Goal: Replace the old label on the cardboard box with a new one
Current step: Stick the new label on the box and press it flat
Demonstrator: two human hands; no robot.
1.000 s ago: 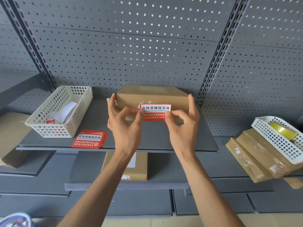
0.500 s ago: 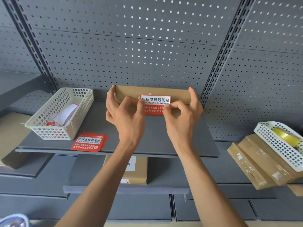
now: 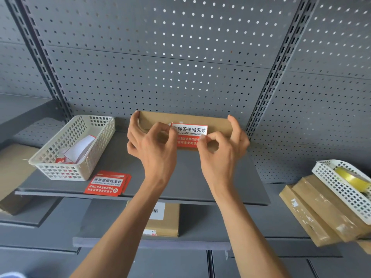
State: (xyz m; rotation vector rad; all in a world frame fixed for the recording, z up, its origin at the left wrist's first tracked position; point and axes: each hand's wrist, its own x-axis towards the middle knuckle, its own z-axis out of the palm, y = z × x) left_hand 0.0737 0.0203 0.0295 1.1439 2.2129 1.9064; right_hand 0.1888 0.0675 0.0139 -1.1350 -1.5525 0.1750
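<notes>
A flat brown cardboard box (image 3: 217, 125) stands on edge on the grey shelf (image 3: 186, 183), its broad face toward me. A red and white label (image 3: 189, 134) lies on that face. My left hand (image 3: 151, 145) grips the box's left end, its thumb and forefinger pinched at the label's left edge. My right hand (image 3: 222, 151) grips the box's right end, with thumb and forefinger pinched at the label's lower right corner. A stack of spare red labels (image 3: 107, 183) lies near the shelf's front left.
A white basket (image 3: 74, 147) with paper scraps sits at the shelf's left. Another box (image 3: 162, 219) lies on the lower shelf. At the right, stacked cardboard boxes (image 3: 321, 215) carry a white basket (image 3: 345, 189) holding yellow tape (image 3: 353, 178). Pegboard backs the shelves.
The box has been tipped up and pushed back toward the pegboard, so its top face no longer shows. Both hands moved with it, still pinching the label's edges.
</notes>
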